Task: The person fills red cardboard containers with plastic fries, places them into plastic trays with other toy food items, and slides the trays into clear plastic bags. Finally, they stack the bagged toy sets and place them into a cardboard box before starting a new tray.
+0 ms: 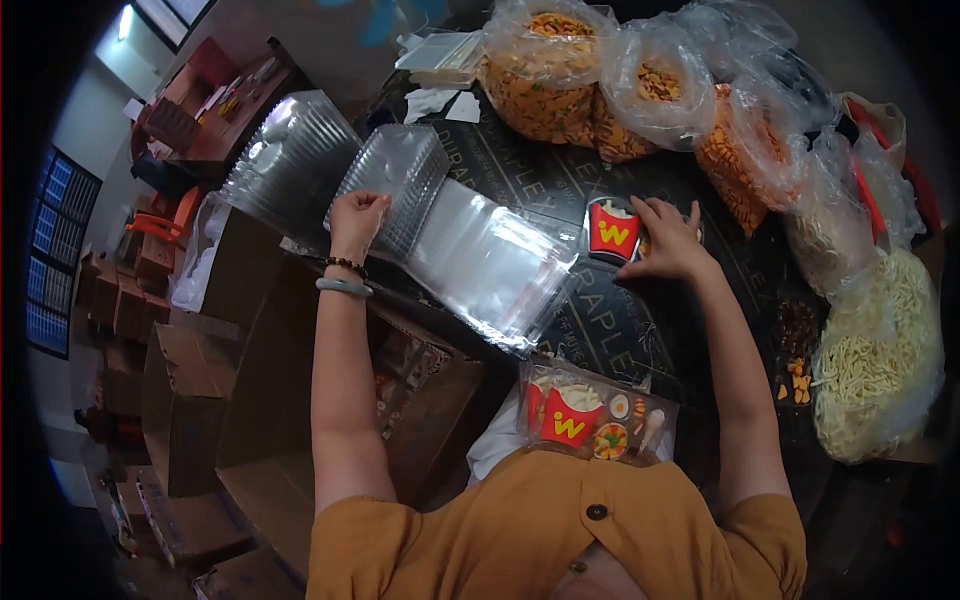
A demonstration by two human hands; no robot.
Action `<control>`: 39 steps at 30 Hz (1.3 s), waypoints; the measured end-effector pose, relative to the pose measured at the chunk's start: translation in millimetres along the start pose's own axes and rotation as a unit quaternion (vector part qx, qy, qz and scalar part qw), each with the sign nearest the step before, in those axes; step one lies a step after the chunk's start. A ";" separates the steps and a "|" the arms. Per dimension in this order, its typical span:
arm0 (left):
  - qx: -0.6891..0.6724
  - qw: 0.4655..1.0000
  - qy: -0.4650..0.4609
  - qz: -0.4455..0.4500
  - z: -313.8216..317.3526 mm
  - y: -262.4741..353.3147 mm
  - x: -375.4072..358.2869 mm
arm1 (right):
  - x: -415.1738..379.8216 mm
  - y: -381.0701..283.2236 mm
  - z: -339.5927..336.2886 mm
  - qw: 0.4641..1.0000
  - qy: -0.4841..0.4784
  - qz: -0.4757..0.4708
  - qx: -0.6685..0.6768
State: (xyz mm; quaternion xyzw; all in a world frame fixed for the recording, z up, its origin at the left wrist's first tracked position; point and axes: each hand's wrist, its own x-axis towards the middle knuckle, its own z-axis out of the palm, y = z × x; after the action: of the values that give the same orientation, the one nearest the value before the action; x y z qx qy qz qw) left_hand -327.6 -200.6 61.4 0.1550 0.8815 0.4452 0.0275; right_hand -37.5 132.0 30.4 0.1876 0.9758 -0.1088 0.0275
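Note:
My left hand (357, 220) is closed at the near-left edge of a stack of clear plastic trays (405, 165). Whatever its fingertips pinch is too small to make out. Over a small tray on the dark table, my right hand (668, 238) arches with fingers apart, thumb and forefinger beside a red toy fries box (612, 230) with a yellow logo. Part of that tray is hidden under the palm. Between the hands lies a pile of clear plastic bags (490, 260). Close to my body rests a filled pack (595, 412) showing a fries box, an egg piece and other toy food.
Open bags of small orange pieces (540, 90) line the table's far side. At right stands a bag of pale toy fries (875, 360). Another stack of clear trays (290, 150) is at left, above an open cardboard box (270, 400). More cartons (185, 510) fill the floor.

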 end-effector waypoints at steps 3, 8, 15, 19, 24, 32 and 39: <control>0.010 1.000 -0.021 -0.007 -2.0 4.7 0.0 | -43.2 4.9 0.4 1.000 -0.002 0.009 0.018; 0.108 0.989 -0.042 0.094 -10.1 -1.2 2.5 | -86.6 -9.0 0.4 0.999 -0.012 0.029 0.029; 0.355 0.910 -0.062 0.205 -18.3 19.4 0.6 | -118.2 14.9 13.2 0.985 0.124 0.033 0.120; 0.304 0.887 0.152 0.314 -33.7 28.4 -11.7 | -147.7 35.2 22.2 0.908 0.240 0.151 0.309; -0.082 0.959 0.010 0.272 5.6 83.6 -74.8 | -149.2 1.2 43.4 0.916 0.241 0.135 0.291; -0.299 0.903 -0.299 0.073 109.6 95.5 -125.4 | -123.2 -20.9 51.3 0.936 0.217 0.227 0.162; -0.350 0.842 -0.410 0.033 135.1 108.5 -126.0 | -128.8 -13.5 50.0 0.928 0.234 0.240 0.163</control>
State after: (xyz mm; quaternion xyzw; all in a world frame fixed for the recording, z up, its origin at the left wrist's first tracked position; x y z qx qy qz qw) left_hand -155.7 -73.0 54.9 0.3323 0.5696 0.6206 0.4243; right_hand 77.7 62.2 -3.4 0.4387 0.8488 -0.2095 -0.2077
